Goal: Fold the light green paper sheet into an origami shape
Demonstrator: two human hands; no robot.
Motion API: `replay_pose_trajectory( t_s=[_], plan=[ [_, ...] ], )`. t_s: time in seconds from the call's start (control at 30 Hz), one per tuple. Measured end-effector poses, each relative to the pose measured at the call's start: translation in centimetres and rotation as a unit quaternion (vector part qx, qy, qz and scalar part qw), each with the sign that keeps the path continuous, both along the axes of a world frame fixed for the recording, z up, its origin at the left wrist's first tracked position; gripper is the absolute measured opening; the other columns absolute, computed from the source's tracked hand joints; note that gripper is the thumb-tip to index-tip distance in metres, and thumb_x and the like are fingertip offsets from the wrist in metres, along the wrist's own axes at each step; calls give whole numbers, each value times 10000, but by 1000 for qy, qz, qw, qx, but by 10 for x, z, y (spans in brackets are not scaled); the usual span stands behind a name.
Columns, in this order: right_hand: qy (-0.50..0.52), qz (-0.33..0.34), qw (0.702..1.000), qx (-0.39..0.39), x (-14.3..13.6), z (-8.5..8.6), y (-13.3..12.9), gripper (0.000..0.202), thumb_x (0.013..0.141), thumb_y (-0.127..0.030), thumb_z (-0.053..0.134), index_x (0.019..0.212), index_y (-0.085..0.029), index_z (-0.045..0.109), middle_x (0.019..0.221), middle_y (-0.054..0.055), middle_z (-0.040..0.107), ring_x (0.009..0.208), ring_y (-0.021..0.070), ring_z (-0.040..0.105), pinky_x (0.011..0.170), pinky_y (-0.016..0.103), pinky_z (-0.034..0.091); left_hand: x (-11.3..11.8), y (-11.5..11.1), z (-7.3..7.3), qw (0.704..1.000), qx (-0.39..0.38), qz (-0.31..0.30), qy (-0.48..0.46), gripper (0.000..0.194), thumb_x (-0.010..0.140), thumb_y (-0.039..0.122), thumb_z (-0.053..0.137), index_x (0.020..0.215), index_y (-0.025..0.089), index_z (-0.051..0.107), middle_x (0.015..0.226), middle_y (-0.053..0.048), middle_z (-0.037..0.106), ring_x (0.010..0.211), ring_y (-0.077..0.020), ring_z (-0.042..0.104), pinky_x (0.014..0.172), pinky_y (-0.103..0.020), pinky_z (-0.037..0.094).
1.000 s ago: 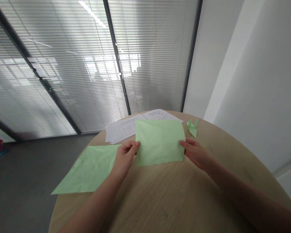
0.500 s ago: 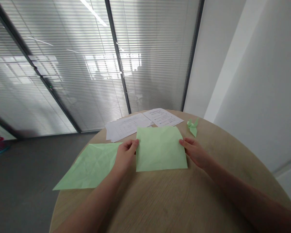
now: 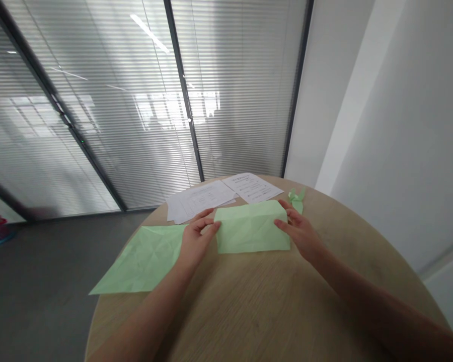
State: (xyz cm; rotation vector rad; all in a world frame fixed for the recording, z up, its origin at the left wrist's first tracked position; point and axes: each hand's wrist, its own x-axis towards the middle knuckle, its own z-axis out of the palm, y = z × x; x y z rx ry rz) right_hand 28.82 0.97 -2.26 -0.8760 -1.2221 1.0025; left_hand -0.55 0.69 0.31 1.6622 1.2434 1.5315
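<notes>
Both forearms are extended forward from the lower edge of the view and converge toward the centre; both are bare, no sleeves seen. Left hand (image 3: 196, 240) is held palm down, wrist roughly straight, fingers (image 3: 205, 217) stretched forward and angled inward to the right, thumb spread toward the right. Right hand (image 3: 300, 232) is held palm down as well, wrist slightly bent, fingers (image 3: 287, 205) splayed and pointed forward-left, thumb angled inward toward the left hand. Neither hand is curled into a grip; both are laid flat, fingers loosely extended. The hands are kept well apart, at about the same height in view.
</notes>
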Motion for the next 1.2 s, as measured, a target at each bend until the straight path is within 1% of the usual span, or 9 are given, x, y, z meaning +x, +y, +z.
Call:
replay_pose_trajectory(
  t_s=[0.23, 0.43, 0.53, 0.67, 0.77, 0.87, 0.93, 1.03, 1.2],
  plan=[
    [6, 56, 997, 47, -1, 6, -1, 353, 747, -428, 845, 657, -226, 569, 1452, 38, 593, 1322, 294, 551, 1086, 485, 448, 2, -4, 5, 998, -22, 0, -51, 275, 783, 449, 752, 697, 191, 716, 803, -41, 738, 795, -202, 656, 795, -307, 497],
    [-26, -30, 998, 39, 0, 4, -4, 424, 695, -491, 864, 656, -216, 545, 1533, 84, 505, 1360, 320, 500, 1087, 474, 406, 10, -10, 11, 990, -77, -17, -120, 410, 707, 542, 796, 633, 177, 622, 578, 42, 536, 552, -104, 466, 564, -227, 409],
    [-12, -17, 1000, 11, -1, 5, -5, 469, 694, -511, 862, 624, -219, 501, 1132, 65, 727, 986, 241, 664, 828, 369, 513, 12, -11, 11, 985, -112, -13, -134, 456, 682, 582, 794, 629, 183, 580, 575, 50, 511, 525, -99, 449, 521, -219, 394],
    [21, 21, 997, -77, -5, 3, -7, 471, 694, -486, 865, 673, -236, 466, 585, -65, 552, 521, 128, 497, 496, 256, 371, 11, -6, 4, 982, -152, -1, -116, 426, 708, 575, 755, 677, 196, 564, 563, 63, 494, 473, -95, 424, 467, -213, 350],
    [4, 14, 990, -139, -4, -3, -4, 404, 693, -439, 852, 858, -260, 529, 666, -62, 592, 538, 147, 543, 471, 249, 359, 7, 2, -7, 981, -185, 2, -61, 367, 741, 530, 721, 740, 216, 533, 566, 77, 473, 450, -103, 427, 448, -218, 341],
    [-142, -9, 977, -157, 3, -12, 2, 458, 743, -369, 788, 1142, -257, 594, 718, -26, 628, 593, 194, 603, 539, 314, 445, 2, 7, -18, 983, -164, 26, 80, 259, 733, 383, 723, 827, 216, 549, 688, 26, 596, 554, -151, 554, 551, -273, 460],
    [-291, -39, 951, -95, 8, -17, 6, 467, 749, -282, 761, 1198, -222, 648, 789, 32, 677, 711, 241, 654, 696, 402, 514, 1, 6, -21, 976, -101, 38, 189, 294, 730, 283, 717, 994, 204, 615, 913, -59, 699, 767, -218, 658, 753, -357, 535],
    [-452, -63, 889, 41, 10, -20, 5, 383, 816, -248, 677, 1195, -203, 714, 1219, 159, 694, 1150, 342, 632, 1030, 521, 446, 7, -2, -21, 954, -16, 1, 298, 408, 793, 236, 669, 1199, 206, 645, 1276, -141, 673, 1199, -313, 611, 1081, -466, 429],
    [-528, 13, 841, 115, -9, -22, -9, 480, 953, -336, 538, 1407, -199, 612, 1514, 157, 537, 1448, 346, 426, 1201, 561, 280, 27, -20, -23, 925, -27, -118, 359, 483, 919, 323, 553, 1373, 162, 594, 1505, -176, 536, 1429, -314, 457, 1213, -460, 287]
  ],
)
